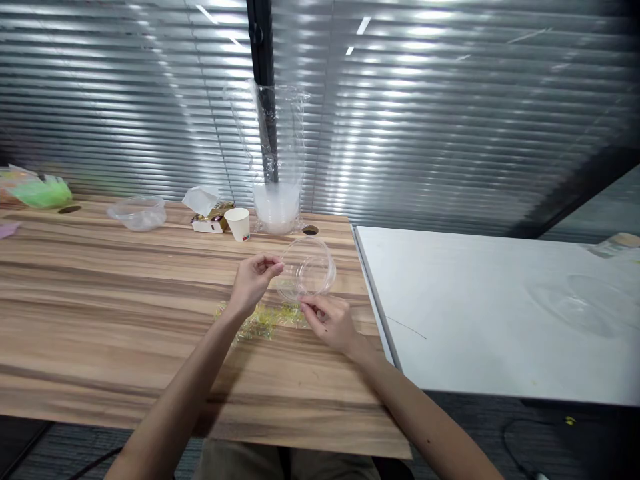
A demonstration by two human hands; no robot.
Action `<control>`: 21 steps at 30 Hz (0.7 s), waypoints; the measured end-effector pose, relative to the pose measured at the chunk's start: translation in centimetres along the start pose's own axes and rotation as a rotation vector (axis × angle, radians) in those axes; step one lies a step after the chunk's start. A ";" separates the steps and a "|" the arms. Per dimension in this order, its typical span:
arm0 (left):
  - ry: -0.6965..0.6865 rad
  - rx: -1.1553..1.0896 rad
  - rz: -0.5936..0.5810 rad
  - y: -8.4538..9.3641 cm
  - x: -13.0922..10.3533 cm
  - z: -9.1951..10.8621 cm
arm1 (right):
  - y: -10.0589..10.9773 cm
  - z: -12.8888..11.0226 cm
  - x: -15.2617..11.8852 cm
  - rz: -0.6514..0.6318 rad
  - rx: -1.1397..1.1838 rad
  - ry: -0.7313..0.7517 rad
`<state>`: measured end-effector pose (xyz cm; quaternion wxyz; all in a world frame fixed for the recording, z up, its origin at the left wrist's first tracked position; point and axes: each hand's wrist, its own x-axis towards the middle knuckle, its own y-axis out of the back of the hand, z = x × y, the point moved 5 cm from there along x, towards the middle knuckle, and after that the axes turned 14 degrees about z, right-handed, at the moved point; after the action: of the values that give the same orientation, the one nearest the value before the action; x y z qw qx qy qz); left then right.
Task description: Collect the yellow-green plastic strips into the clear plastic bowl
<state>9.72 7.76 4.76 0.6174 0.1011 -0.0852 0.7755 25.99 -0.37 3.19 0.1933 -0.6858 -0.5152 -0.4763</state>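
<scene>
A clear round plastic bowl (315, 270) is held up above the table, tilted so that its circular rim shows. My left hand (254, 280) pinches the rim on its left side. At the lower edge of the bowl, my right hand (330, 320) grips it between thumb and fingers. Yellow-green shiny shredded tinsel (265, 321) lies on the wood below, partly hidden by my hands. I cannot tell whether the bowl is one piece or has a lid on it.
Along the back of the wooden table (125, 320) stand a clear plastic bowl (140, 213), a tissue pack (213, 217), a paper cup (238, 225) and a plastic sleeve of stacked bowls (277, 207). Green stuff (43, 192) lies far left. A white table (465, 300) adjoins right, bearing clear plastic pieces (575, 303).
</scene>
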 end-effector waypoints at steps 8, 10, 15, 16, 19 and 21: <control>-0.085 0.100 -0.010 -0.5 -1.0 -0.6 | -0.2 -0.5 0.2 -0.039 -0.015 0.036; -0.125 0.164 -0.025 -0.6 -1.4 -0.5 | -0.2 -0.7 0.3 -0.035 -0.016 0.055; -0.295 0.390 -0.047 -0.6 -2.1 0.1 | -0.2 -0.8 0.3 -0.034 -0.010 0.083; -0.330 0.417 -0.062 -0.7 -2.2 0.3 | -0.2 -0.8 0.3 -0.033 -0.009 0.078; -0.435 0.451 -0.137 -0.9 -2.6 0.4 | -0.1 -0.5 0.3 -0.025 -0.010 0.046; -0.500 0.446 -0.173 -1.0 -2.7 0.3 | 0.1 -0.2 0.2 -0.016 -0.012 0.020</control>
<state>11.32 5.33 4.37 0.6036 0.4274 -0.0531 0.6709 25.98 -0.41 3.50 0.1907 -0.6780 -0.5157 -0.4878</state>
